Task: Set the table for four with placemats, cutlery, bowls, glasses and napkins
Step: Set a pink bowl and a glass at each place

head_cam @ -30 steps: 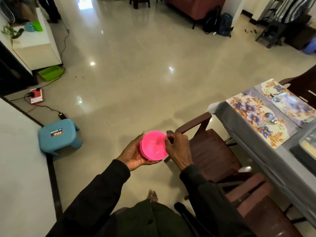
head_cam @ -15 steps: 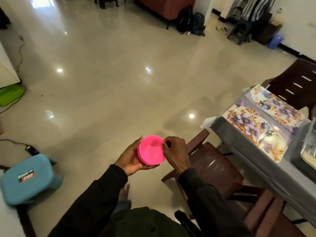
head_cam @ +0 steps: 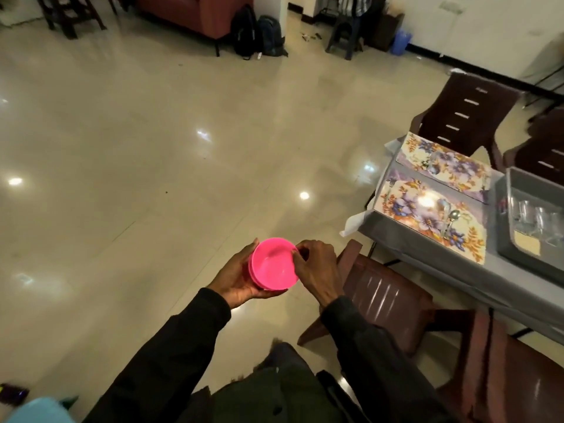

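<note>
Head view: the person stands on a glossy tiled floor [head_cam: 152, 148], holding a nested stack of pink bowls [head_cam: 273, 264] in front of the body, well apart from the table [head_cam: 427, 261] at the right. The left hand [head_cam: 236, 277] cups the stack from below and from the side, fingers curled round it. The right hand [head_cam: 317, 270] pinches the rim of the top bowl between thumb and fingertips.

The table wears a grey cloth. Two flowered placemats lie side by side at its end: the near placemat [head_cam: 406, 209] carries a spoon [head_cam: 452, 217], and the far placemat [head_cam: 451, 169] carries cutlery too blurred to name. Just beside them a grey tray [head_cam: 503, 239] holds clear glasses [head_cam: 537, 216].

A brown chair [head_cam: 387, 294] stands between the person and the table. Two dark backpacks [head_cam: 256, 36] sit on the floor far behind.
</note>
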